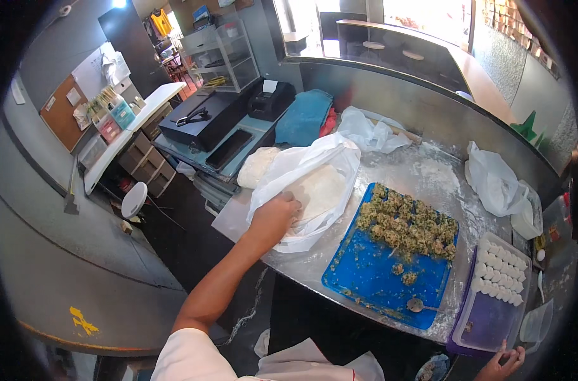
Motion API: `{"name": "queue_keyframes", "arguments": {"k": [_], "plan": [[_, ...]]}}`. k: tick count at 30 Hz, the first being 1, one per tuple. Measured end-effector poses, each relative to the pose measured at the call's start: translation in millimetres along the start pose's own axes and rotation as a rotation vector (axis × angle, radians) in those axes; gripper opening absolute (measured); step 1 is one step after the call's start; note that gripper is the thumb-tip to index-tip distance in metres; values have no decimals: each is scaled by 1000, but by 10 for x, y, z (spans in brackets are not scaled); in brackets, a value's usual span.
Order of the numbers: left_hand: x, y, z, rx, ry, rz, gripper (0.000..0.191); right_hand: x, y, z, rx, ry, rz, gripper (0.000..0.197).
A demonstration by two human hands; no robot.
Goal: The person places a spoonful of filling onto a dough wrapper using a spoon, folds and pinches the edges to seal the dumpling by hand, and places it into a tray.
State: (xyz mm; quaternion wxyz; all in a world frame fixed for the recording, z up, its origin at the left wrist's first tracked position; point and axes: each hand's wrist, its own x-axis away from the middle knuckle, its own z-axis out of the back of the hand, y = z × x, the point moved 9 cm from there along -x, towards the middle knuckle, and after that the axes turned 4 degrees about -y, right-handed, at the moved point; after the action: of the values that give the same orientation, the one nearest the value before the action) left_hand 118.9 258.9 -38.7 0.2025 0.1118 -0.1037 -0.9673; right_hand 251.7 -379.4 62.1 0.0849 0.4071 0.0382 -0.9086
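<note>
My left hand (277, 216) reaches into a white plastic bag (327, 147), its curled fingers at the edge of flat, pale dough sheets (322, 188). Whether it grips a sheet is hidden. My right hand (505, 364) is by the near corner of a purple-edged plastic tray (491, 321), fingers apart, fingertips near the rim. Rows of small white dumplings (500, 271) fill the tray's far half. Between my hands lies a blue tray (365, 266) with several clumps of greenish minced filling (408, 219) at its far end. A spoon (416, 305) rests near its front edge.
A flour-dusted metal table (431, 171) carries everything. A wrapped pale dough lump (258, 166) sits left of the bag. Crumpled plastic bags (372, 131) lie at the back, another (496, 183) at right. A clear container (536, 324) stands beside the dumpling tray. A receipt printer (272, 97) is back left.
</note>
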Motion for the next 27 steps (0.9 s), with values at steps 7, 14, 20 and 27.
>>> {"name": "queue_keyframes", "arguments": {"k": [7, 14, 20, 27], "plan": [[-34, -67, -18, -13, -40, -52, 6, -20, -56, -8, 17, 66, 143, 16], [-119, -135, -67, 32, -90, -179, 10, -33, -156, 6, -59, 41, 141, 14], [-313, -270, 9, 332, -110, 28, 14, 5, -176, 64, -78, 13, 57, 18], [-577, -744, -453, 211, 30, -174, 30, 585, 291, -652, -485, -109, -137, 21]]}}
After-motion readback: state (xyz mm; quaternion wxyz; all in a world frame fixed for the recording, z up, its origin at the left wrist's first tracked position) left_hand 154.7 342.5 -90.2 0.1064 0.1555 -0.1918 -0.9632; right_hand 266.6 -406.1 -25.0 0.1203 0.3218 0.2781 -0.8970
